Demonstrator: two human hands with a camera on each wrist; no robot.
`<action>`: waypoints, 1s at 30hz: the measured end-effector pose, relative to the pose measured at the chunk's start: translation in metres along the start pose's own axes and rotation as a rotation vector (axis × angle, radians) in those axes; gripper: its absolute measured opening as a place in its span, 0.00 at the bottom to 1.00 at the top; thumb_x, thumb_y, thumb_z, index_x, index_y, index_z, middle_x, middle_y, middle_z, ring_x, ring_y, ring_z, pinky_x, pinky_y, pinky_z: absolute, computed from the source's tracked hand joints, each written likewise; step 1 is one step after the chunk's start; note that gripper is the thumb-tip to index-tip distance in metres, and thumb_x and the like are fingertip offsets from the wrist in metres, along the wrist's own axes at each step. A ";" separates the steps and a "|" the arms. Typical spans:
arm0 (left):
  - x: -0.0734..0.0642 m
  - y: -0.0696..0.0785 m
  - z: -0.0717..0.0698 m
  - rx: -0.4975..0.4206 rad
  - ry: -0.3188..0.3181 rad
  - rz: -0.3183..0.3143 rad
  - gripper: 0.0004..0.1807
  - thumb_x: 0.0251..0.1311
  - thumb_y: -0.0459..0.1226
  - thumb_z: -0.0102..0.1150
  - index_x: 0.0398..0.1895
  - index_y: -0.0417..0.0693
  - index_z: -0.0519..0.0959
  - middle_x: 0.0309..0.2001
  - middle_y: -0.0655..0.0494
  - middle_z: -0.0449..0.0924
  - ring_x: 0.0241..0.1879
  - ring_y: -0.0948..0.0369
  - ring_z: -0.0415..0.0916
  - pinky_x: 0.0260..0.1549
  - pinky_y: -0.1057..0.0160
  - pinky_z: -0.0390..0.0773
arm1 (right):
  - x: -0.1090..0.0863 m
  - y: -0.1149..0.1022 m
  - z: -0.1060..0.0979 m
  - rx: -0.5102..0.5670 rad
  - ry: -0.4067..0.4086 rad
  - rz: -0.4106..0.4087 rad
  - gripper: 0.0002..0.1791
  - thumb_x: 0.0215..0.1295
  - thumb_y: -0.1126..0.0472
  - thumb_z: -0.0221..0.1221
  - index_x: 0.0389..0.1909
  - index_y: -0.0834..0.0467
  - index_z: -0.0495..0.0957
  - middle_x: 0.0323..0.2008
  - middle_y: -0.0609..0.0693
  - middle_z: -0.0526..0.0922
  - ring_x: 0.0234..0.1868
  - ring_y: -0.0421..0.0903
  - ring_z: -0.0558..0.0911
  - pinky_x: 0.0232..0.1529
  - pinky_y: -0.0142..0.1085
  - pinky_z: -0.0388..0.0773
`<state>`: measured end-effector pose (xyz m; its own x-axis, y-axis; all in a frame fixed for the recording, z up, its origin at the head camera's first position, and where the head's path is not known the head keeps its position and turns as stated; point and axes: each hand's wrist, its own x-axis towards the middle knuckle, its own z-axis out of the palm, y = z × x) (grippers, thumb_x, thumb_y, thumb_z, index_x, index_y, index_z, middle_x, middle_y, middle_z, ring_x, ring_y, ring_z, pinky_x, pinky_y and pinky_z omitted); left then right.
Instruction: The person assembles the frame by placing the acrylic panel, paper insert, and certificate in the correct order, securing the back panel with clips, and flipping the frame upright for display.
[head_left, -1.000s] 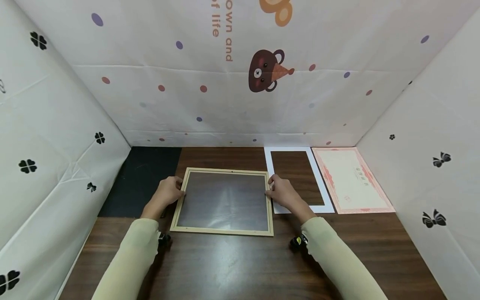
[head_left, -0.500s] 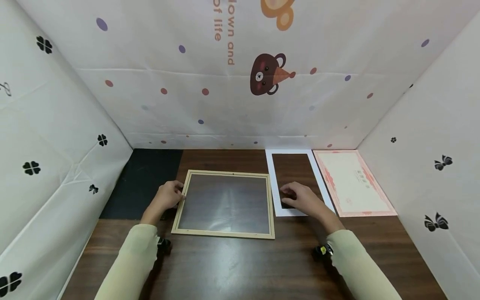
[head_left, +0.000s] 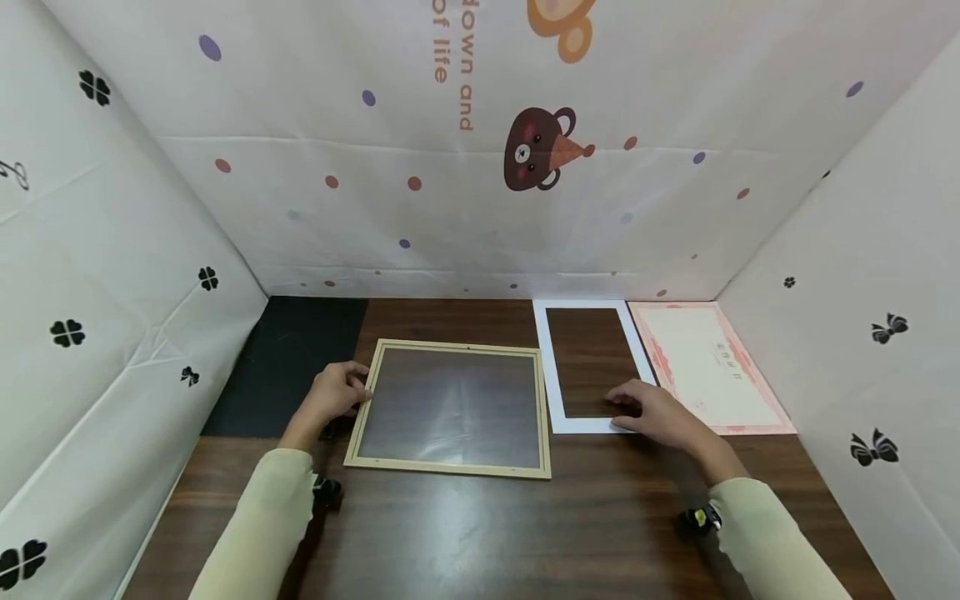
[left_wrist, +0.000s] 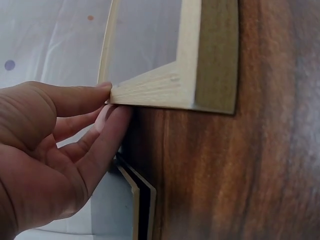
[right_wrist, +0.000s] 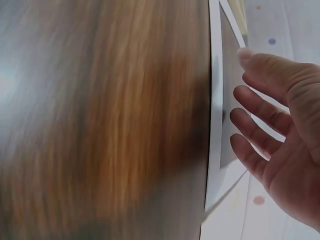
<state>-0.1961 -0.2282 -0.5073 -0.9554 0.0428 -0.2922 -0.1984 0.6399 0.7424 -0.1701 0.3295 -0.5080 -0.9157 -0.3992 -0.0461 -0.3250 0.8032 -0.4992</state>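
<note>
A light wooden picture frame (head_left: 450, 469) with a clear pane (head_left: 453, 408) lies flat on the table. My left hand (head_left: 335, 392) pinches its left edge; in the left wrist view the thumb lies on top of the wood (left_wrist: 187, 75) and a finger presses from the side below. My right hand (head_left: 660, 414) holds nothing. It hovers over the right side of a white mat (head_left: 551, 375) with a rectangular opening, its fingers spread and slightly bent in the right wrist view.
A pink-bordered certificate (head_left: 693, 358) lies right of the mat, partly behind my right hand. At the back left lies a black backing board (head_left: 300, 358), just beyond my left hand. Printed white sheets (head_left: 450, 217) wall in the brown wooden table (head_left: 450, 533) at the back and sides.
My right hand has let go of the picture frame's right edge and moved right across the white mat. My left hand and the frame have stayed in place.
</note>
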 end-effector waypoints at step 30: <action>0.001 -0.009 0.001 -0.110 -0.004 -0.001 0.24 0.67 0.28 0.64 0.66 0.34 0.74 0.39 0.43 0.80 0.33 0.58 0.82 0.31 0.56 0.87 | -0.006 0.024 -0.007 -0.161 -0.019 -0.150 0.13 0.53 0.63 0.76 0.32 0.54 0.80 0.34 0.45 0.79 0.37 0.42 0.75 0.41 0.42 0.77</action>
<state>-0.1950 -0.2331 -0.5146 -0.9543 0.0456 -0.2953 -0.2223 0.5522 0.8035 -0.1743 0.3542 -0.5132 -0.8500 -0.5268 0.0009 -0.4923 0.7936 -0.3575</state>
